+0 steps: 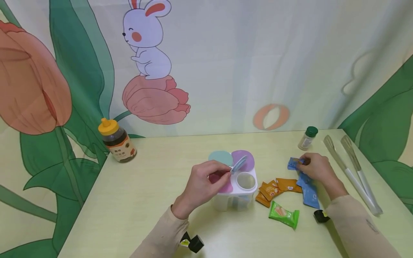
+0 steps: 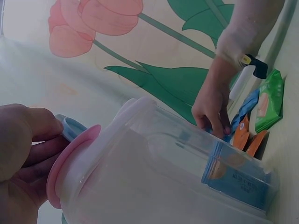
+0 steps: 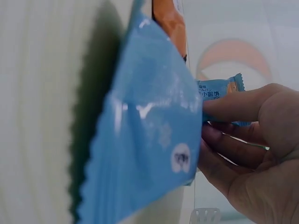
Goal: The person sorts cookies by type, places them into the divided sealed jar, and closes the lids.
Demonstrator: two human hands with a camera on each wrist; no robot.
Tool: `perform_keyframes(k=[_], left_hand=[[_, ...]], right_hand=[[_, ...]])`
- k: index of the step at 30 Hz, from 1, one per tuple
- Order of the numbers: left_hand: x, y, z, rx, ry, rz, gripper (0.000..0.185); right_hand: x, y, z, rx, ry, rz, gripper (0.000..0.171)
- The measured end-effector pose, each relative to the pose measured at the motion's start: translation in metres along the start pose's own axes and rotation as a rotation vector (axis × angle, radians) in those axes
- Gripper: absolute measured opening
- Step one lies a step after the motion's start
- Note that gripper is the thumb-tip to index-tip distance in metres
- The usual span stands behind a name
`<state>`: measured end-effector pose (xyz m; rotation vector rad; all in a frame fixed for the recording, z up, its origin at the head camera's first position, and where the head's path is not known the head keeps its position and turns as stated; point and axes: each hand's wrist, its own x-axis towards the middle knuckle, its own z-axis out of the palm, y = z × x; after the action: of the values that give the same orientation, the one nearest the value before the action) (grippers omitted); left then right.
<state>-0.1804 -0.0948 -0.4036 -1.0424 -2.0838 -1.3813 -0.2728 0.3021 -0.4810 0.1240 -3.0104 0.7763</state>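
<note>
Left hand (image 1: 203,182) at the clear plastic container (image 1: 237,193), mid-table, fingers curled and pinching the raised blue lid (image 1: 239,164) of one compartment. Lid tilted up on its hinge; round opening (image 1: 246,180) beneath it uncovered. Pink lid (image 1: 222,181) shut, lying under the fingers; teal lid (image 1: 220,157) and purple lid (image 1: 244,159) shut on the far side. Left wrist view: blue lid (image 2: 71,127) held between thumb and fingers, pink lid (image 2: 70,165) just beside it, one blue packet (image 2: 236,179) lying inside the clear container (image 2: 154,163).

Right hand (image 1: 314,167) right of the container, well apart from it, fingers curled on a small blue packet (image 1: 293,163) lying on the table (image 1: 145,200). Right wrist view: small packet (image 3: 222,91) pinched between thumb and fingers of the right hand (image 3: 247,154); a larger blue packet (image 3: 145,149) fills the foreground and touches the fingers, not clear whether also gripped.

Loose snack packets between container and right hand: orange ones (image 1: 274,190) overlapping in a pile, a green one (image 1: 284,214) nearer the table edge, another blue one (image 1: 310,195) partly under the right forearm.

Elsewhere: brown bottle with yellow cap (image 1: 117,141) at far left, small green-capped jar (image 1: 308,138) at far right, two long white-handled utensils (image 1: 353,175) along the right edge. Beige sleeves on both arms, black wrist mounts near each cuff.
</note>
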Motion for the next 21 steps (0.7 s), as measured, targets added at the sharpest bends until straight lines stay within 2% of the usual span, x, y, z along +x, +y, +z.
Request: perform_keyframes(k=[7,14,21], left_hand=[[0.000,0.000,0.000,0.000,-0.002,-0.008,0.010],[0.001,0.000,0.000,-0.001,0.000,0.010,0.011],[0.000,0.000,0.000,-0.004,-0.008,-0.017,0.010]], right_hand=[[-0.002,-0.004,-0.002,0.027,0.018,-0.025,0.026],[-0.006,-0.009,-0.002,0.059,-0.002,-0.014,0.028],[-0.010,-0.016,-0.003,0.089,0.049,-0.047,0.027]])
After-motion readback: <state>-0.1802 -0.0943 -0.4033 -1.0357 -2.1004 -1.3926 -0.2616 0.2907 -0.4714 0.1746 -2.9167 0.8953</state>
